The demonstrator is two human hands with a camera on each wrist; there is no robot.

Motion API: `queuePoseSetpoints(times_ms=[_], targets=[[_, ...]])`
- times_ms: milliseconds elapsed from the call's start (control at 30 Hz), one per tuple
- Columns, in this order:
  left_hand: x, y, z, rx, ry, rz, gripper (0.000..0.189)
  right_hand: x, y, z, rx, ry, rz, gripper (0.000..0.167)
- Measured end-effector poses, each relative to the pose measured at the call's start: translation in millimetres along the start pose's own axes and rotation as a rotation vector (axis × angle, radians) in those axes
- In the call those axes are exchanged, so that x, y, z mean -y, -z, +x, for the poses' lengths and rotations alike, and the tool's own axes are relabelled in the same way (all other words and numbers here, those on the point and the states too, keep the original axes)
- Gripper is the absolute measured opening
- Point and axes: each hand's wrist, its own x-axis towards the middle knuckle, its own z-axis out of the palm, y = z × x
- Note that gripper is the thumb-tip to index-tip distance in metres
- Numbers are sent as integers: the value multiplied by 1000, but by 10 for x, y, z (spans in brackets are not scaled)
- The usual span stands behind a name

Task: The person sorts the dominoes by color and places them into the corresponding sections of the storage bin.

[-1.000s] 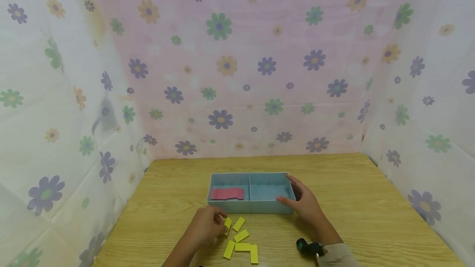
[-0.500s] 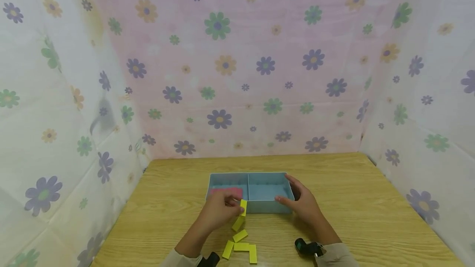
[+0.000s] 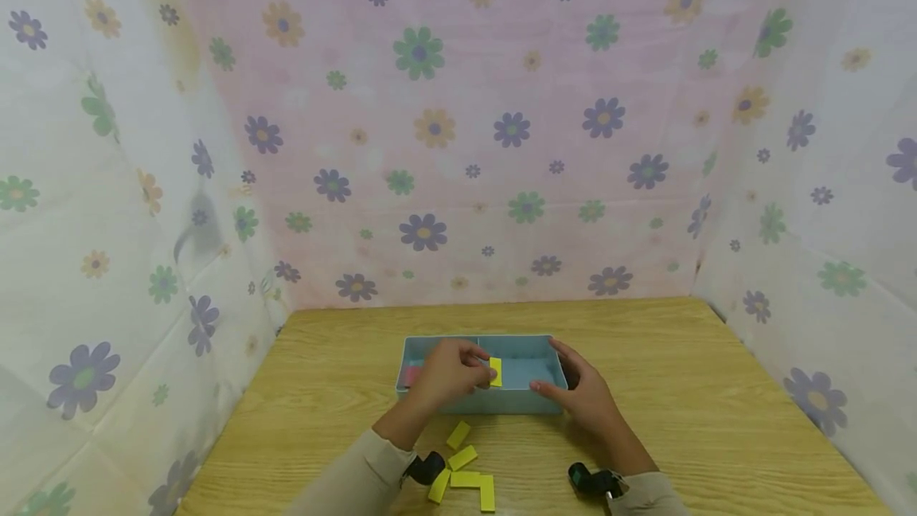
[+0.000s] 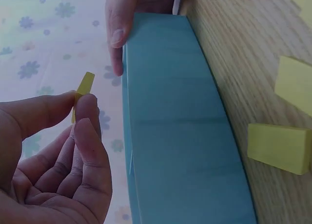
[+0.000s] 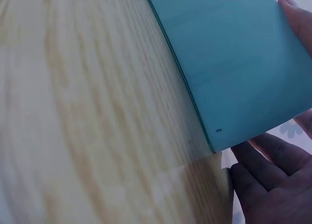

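A yellow domino-like block point(image 3: 496, 373) is pinched between the thumb and fingers of my left hand point(image 3: 450, 377), above the light-blue divided box point(image 3: 523, 402). In the left wrist view the pinched block point(image 4: 85, 85) shows edge-on, beyond the box rim. My right hand point(image 3: 593, 398) grips the box's right end, its thumb at the front rim and fingers along the right side. Pink blocks point(image 3: 412, 375) lie in the left compartment, mostly hidden behind my left hand. Inside the right compartment, the visible floor is bare.
Several yellow blocks point(image 3: 466, 479) lie scattered on the wooden table point(image 3: 344, 341) in front of the box. Flower-patterned cloth point(image 3: 458, 142) hangs behind and on both sides. Each wrist carries a black camera mount.
My left hand has picked up a yellow block from the table and carried it up and to the right, over the box. My right hand has stayed on the box's right end.
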Motion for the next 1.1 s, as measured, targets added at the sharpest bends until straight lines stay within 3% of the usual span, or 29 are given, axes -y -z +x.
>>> queuePoseSetpoints(times_ms=[300,700,1100], targets=[[-175,-87,210,19,86,1,21,-32,-1,-10,-9,-11,-10,89],[-248,-253,489,62,135,-133,20,-42,33,-11,-13,18,-23,89],[-315,-437,644,54,175,-63,18,-4,17,-17,-16,-4,-46,89]])
